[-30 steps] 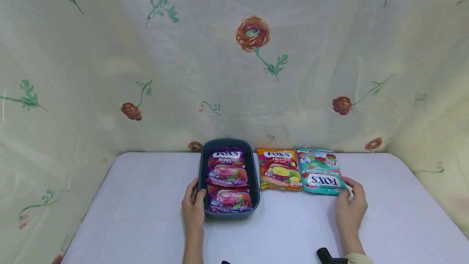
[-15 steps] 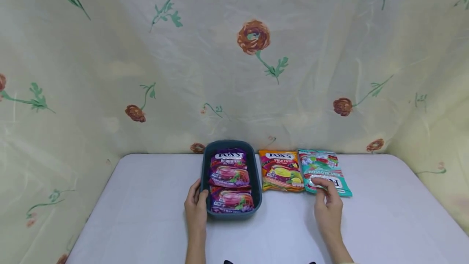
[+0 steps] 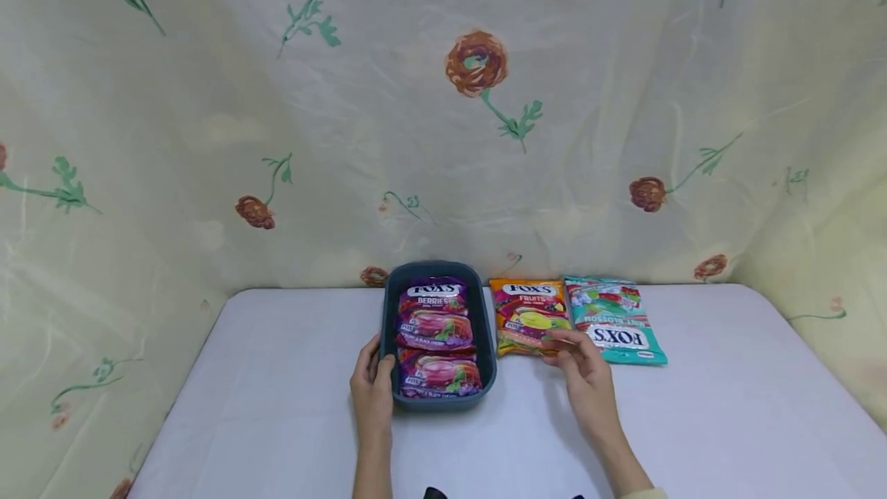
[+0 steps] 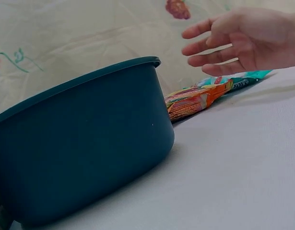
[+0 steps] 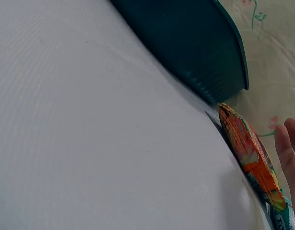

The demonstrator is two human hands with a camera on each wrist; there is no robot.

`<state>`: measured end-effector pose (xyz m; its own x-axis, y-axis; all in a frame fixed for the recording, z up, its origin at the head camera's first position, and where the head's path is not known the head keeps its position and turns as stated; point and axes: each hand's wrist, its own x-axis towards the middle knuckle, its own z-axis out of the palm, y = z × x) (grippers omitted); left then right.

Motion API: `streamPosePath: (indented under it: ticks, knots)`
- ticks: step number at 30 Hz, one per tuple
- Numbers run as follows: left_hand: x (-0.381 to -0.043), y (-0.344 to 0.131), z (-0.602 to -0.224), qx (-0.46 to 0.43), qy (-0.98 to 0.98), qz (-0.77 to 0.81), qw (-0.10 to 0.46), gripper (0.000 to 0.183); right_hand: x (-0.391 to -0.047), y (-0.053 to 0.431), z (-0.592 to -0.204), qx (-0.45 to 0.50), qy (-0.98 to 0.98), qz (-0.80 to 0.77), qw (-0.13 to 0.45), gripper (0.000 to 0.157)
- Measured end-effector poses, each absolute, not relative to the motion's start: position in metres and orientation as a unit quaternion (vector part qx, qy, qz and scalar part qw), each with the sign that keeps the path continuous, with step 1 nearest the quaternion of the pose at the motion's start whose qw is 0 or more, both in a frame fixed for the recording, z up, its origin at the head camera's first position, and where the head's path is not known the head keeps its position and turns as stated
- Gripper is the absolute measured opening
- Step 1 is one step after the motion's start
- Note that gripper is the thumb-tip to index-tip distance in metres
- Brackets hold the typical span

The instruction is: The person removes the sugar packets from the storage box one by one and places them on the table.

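Right hand (image 3: 589, 387) relaxed, gripping nothing, fingers just above the near right corner of the orange pack (image 3: 530, 318); wrist views show a gap, no contact. Left hand (image 3: 372, 391) grips the blue tub (image 3: 443, 405), thumb at its rim.

Key relation: orange pack lies flat on the tabletop (image 3: 291, 422), ahead-left of the right hand's palm. Right is nearer; the tub sits between it and the left. Long axis appears to run away from the hands. Teal pack (image 3: 610, 303): ahead-right of the right hand.
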<state>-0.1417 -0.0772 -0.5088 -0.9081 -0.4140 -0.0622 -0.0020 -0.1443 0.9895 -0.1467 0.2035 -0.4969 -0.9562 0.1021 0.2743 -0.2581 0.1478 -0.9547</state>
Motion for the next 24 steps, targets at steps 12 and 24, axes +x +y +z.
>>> streamPosePath:
  ticks: [12,24]
  knots:
    - [-0.142,-0.077,-0.509,0.163,-0.641,-0.737,0.143,0.041,-0.148,0.185,-0.484,0.089,-0.723,0.682,0.059,0.040]
    - [-0.142,-0.079,-0.508,0.157,-0.641,-0.739,0.133,0.043,-0.145,0.161,-0.462,0.114,-0.704,0.701,0.012,0.044]
